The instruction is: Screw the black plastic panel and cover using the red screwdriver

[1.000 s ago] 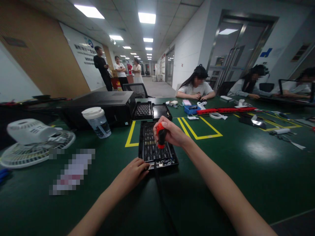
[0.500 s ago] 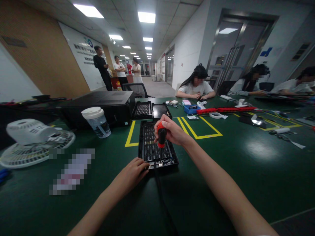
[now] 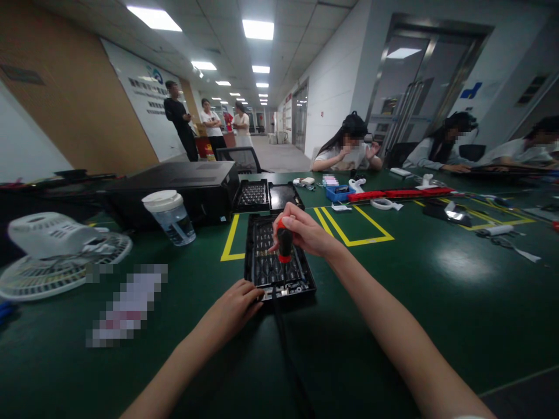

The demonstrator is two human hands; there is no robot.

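A red and black screwdriver [image 3: 285, 243] is gripped in my right hand [image 3: 301, 230], its shaft pointing down toward the near end of a black case [image 3: 311, 280]. Whether the tip touches anything there is too small to tell. Small metal parts [image 3: 286, 291] lie along that near end, and rows of dark moulded slots fill the middle. My left hand [image 3: 239, 299] holds the case's near left corner, fingers bent over the edge; its thumb is hidden. A black strap [image 3: 282, 331] runs from the case's near edge toward me.
A lidded cup [image 3: 170, 218], a white fan [image 3: 56, 247] and a large black box [image 3: 174, 186] stand to the left. Another open case [image 3: 252, 195] lies beyond. At right are a blue tray [image 3: 339, 193] and tape roll [image 3: 384, 203]. Other people sit across the table.
The person across the table has raised both hands toward their head. My hands, the screwdriver and the case stay almost the same; the view has shifted slightly.
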